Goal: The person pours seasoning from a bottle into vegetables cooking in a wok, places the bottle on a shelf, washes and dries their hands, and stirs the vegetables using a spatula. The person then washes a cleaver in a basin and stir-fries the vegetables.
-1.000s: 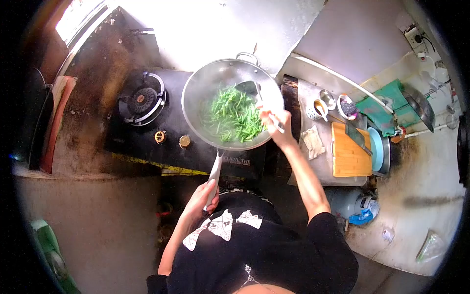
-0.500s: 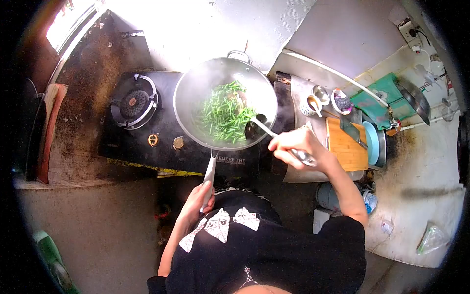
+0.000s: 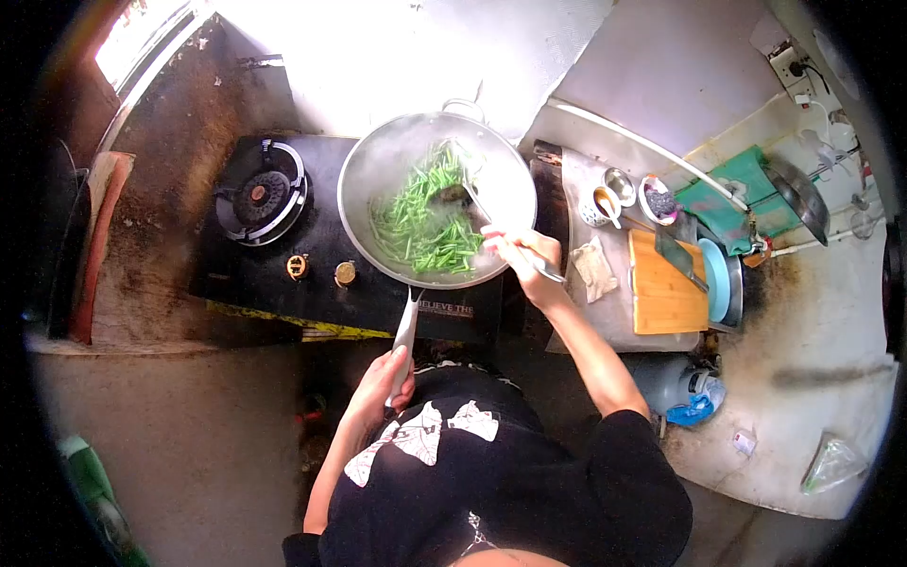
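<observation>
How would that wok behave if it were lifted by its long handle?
The wok would probably feel front-heavy, its wide bowl sitting beyond the left hand on the handle. The load could shift, as the green vegetables lie loose inside.

My left hand (image 3: pixel 385 376) is gripping the handle (image 3: pixel 404 326) of a steaming wok (image 3: pixel 362 184), and my right hand (image 3: pixel 534 265) is holding a metal utensil (image 3: pixel 475 197), its dark end sitting in the chopped greens (image 3: pixel 406 231). Over on my right, a cleaver (image 3: pixel 676 255)'s lying across the cutting board (image 3: pixel 652 298) near a blue basin (image 3: pixel 715 283).
</observation>
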`<act>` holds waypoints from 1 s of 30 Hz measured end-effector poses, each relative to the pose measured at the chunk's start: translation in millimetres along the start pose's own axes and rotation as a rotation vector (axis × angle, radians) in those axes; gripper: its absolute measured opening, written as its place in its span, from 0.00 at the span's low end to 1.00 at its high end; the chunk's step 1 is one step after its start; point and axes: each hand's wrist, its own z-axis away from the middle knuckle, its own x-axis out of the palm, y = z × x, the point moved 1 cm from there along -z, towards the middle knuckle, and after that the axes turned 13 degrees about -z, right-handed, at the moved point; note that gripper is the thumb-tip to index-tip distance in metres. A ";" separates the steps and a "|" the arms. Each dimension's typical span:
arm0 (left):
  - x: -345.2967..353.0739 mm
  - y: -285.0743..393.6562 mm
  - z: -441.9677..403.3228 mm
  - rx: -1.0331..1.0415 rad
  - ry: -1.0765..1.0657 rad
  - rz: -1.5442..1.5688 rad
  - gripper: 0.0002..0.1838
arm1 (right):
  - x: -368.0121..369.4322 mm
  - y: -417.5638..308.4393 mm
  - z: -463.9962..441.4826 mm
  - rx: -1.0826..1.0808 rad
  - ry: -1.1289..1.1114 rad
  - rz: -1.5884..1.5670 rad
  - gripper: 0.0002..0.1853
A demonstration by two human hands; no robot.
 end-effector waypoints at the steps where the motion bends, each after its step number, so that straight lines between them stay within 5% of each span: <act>1: -0.5 0.3 0.1 -0.004 0.013 -0.005 0.21 | -3.0 -22.3 5.9 0.083 -0.009 -0.056 0.08; 5: 1.6 5.0 1.2 -0.003 0.013 0.000 0.21 | -21.5 -88.1 23.7 0.106 -0.187 -0.101 0.09; 9: -0.2 3.7 1.3 0.000 0.006 -0.007 0.21 | 0.0 -83.8 31.1 -0.024 -0.353 0.243 0.05; 20: 1.3 5.4 3.6 -0.024 0.029 -0.040 0.22 | 14.6 24.8 -14.0 -0.268 0.020 0.128 0.03; 27: 0.8 6.8 4.7 0.003 0.013 -0.032 0.22 | -32.5 -65.9 5.0 0.145 -0.296 0.126 0.09; 30: 1.8 7.7 5.0 -0.007 0.035 -0.042 0.22 | -51.0 -98.8 -9.4 0.144 -0.407 0.115 0.10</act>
